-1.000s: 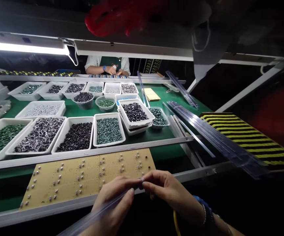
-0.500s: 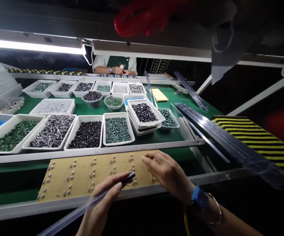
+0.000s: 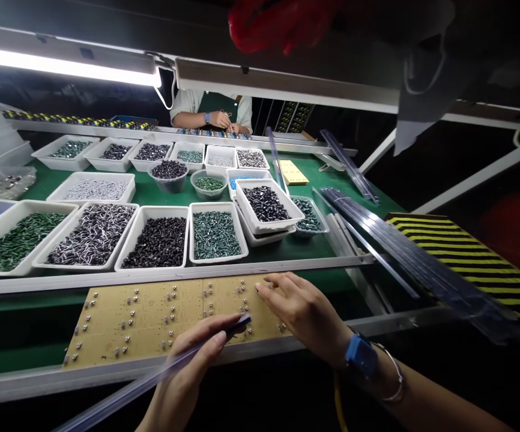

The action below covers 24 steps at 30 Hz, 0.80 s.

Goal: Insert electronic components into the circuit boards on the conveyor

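Observation:
My left hand [image 3: 187, 367] is closed around a long clear plastic tube [image 3: 118, 397]. The tube's dark upper end sticks out past my thumb, above the tan circuit boards [image 3: 149, 309]. Small silvery and grey parts stand in groups on these boards, which lie along the near rail. Over their right-hand part is my right hand [image 3: 302, 312], wearing a blue wristband [image 3: 361, 355]. Its thumb and index finger are pinched, with a tiny dark spot at the tips; what they hold is too small to name.
White trays of small components [image 3: 154, 240] line the green bench beyond the rail [image 3: 165, 277]. A bundle of clear tubes [image 3: 390, 252] lies at the right, beside a yellow-and-black striped panel [image 3: 462, 261]. Across the bench, a co-worker's hands [image 3: 224, 120] handle something small.
My right fingertips have shifted slightly left over the board. My left hand keeps its hold on the tube. The co-worker's hands have moved, and the view has tilted a little.

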{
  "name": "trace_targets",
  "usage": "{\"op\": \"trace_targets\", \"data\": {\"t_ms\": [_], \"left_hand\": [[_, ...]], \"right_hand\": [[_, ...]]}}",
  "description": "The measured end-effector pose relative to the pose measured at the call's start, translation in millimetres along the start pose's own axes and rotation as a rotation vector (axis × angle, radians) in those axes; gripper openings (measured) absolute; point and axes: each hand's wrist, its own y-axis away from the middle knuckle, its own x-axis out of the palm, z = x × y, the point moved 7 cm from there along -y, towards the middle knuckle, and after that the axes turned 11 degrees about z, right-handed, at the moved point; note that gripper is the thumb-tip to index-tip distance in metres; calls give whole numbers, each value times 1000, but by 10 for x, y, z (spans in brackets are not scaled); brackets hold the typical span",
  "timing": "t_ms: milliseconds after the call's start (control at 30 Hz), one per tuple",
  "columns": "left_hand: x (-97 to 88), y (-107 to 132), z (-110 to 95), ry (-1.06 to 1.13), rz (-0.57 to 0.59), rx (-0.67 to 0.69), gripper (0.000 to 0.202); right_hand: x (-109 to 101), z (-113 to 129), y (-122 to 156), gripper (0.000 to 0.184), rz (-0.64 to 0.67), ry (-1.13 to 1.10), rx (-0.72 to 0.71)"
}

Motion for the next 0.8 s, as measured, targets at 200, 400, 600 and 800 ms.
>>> {"op": "trace_targets", "data": {"t_ms": [200, 400, 600, 800], "left_hand": [[-27, 6, 36, 25, -21, 23, 33], [-24, 73, 5, -18, -26, 73, 36], [185, 53, -467, -372, 111, 161, 25], [157, 28, -449, -392, 202, 103, 23]], "right_hand": [[-46, -24, 42, 31, -23, -14, 63], [-36, -27, 239, 32, -106, -265, 164], [293, 111, 351, 38, 164, -1442, 475], [439, 292, 384, 37, 214, -1732, 574]]}}
